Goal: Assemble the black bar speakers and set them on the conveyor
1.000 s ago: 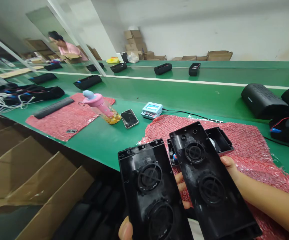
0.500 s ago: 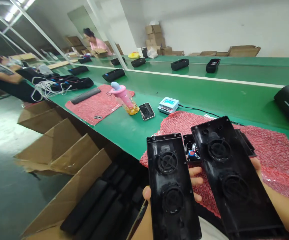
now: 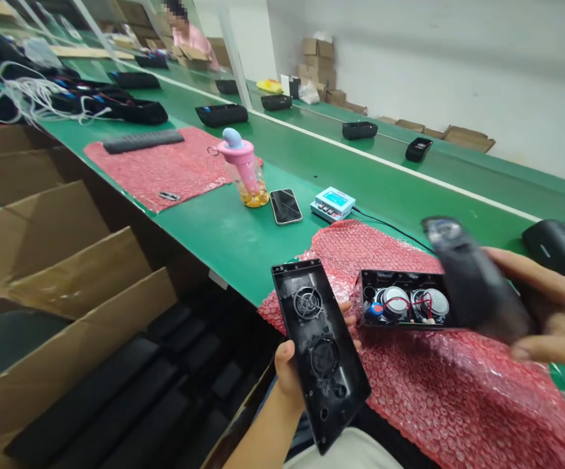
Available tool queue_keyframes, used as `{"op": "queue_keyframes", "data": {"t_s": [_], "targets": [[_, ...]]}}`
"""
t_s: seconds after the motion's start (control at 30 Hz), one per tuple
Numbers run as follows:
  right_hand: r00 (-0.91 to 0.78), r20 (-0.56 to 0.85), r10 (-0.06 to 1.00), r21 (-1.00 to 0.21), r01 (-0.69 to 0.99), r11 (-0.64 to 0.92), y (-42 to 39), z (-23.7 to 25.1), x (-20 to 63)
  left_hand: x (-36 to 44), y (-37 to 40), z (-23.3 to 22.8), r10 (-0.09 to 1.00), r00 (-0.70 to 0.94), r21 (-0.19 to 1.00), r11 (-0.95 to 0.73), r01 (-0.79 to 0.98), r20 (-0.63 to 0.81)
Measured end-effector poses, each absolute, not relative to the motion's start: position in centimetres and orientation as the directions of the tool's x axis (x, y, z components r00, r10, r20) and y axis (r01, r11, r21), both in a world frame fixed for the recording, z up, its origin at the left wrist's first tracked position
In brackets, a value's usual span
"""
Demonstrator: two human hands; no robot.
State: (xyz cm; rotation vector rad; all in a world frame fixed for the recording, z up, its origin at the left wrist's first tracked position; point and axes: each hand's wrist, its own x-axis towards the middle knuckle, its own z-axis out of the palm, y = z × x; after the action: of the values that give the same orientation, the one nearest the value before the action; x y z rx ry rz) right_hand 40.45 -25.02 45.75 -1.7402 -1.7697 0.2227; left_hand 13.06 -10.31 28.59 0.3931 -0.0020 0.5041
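Note:
My left hand [image 3: 288,378] grips a black plastic speaker housing [image 3: 328,384] near the table's front edge. The thumb lies on one long side, with fingertips showing at the other. Two round grilles face up on this housing. On the right, my right hand [image 3: 558,309] is closed around a second black speaker housing [image 3: 480,286], tilted and smeared by motion. Beneath and beside it, an open speaker box [image 3: 367,319] lies on pink bubble wrap [image 3: 409,378]. Two round drivers, red and black wires and a blue part show inside. The second housing hides the box's right end.
A light blue meter [image 3: 333,203] with a cable, a phone [image 3: 286,206] and a pink-lidded bottle [image 3: 247,172] stand behind. Cartons [image 3: 81,365] with black housings are below left. A black speaker [image 3: 558,251] sits far right. A person in pink [image 3: 199,47] is across the table.
My right hand has swung its housing right and away from the left one, tilting it and uncovering the open speaker box. The left housing has shifted slightly left. The view has also moved.

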Motion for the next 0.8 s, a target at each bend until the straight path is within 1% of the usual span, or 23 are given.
{"op": "queue_keyframes", "data": {"t_s": [0.03, 0.1, 0.17, 0.2, 0.27, 0.43, 0.67, 0.8], "targets": [[0.018, 0.296, 0.955, -0.461, 0.878, 0.127, -24.5, 46.1, 40.7, 13.1, -10.4, 28.8, 0.472, 0.877, 0.386, 0.796, -0.466, 0.084], [-0.084, 0.199, 0.976, -0.348, 0.925, 0.150, -23.2, 45.8, 40.8, 13.3, -10.4, 29.2, 0.461, 0.886, 0.424, 0.793, -0.438, 0.052], [-0.120, 0.104, 0.987, -0.289, 0.946, 0.145, -22.1, 44.6, 40.7, 13.3, -10.4, 29.4, 0.460, 0.887, 0.442, 0.787, -0.430, 0.042], [-0.126, 0.081, 0.989, -0.267, 0.953, 0.143, -21.6, 43.9, 40.7, 13.3, -10.4, 29.5, 0.466, 0.883, 0.443, 0.783, -0.437, 0.047], [-0.130, 0.050, 0.990, -0.242, 0.960, 0.138, -21.0, 42.8, 40.7, 13.3, -10.4, 29.5, 0.476, 0.877, 0.444, 0.775, -0.451, 0.059], [-0.148, -0.011, 0.989, -0.247, 0.959, 0.141, -20.6, 42.1, 41.2, 13.3, -10.3, 29.5, 0.451, 0.890, 0.462, 0.778, -0.427, 0.064], [-0.175, -0.026, 0.984, -0.112, 0.979, 0.171, -20.5, 42.0, 41.2, 13.4, -10.1, 29.3, 0.425, 0.905, 0.438, 0.812, -0.386, 0.010], [-0.180, -0.030, 0.983, -0.125, 0.976, 0.176, -20.4, 42.0, 41.2, 13.3, -10.0, 29.3, 0.427, 0.904, 0.435, 0.815, -0.383, -0.006]]}}
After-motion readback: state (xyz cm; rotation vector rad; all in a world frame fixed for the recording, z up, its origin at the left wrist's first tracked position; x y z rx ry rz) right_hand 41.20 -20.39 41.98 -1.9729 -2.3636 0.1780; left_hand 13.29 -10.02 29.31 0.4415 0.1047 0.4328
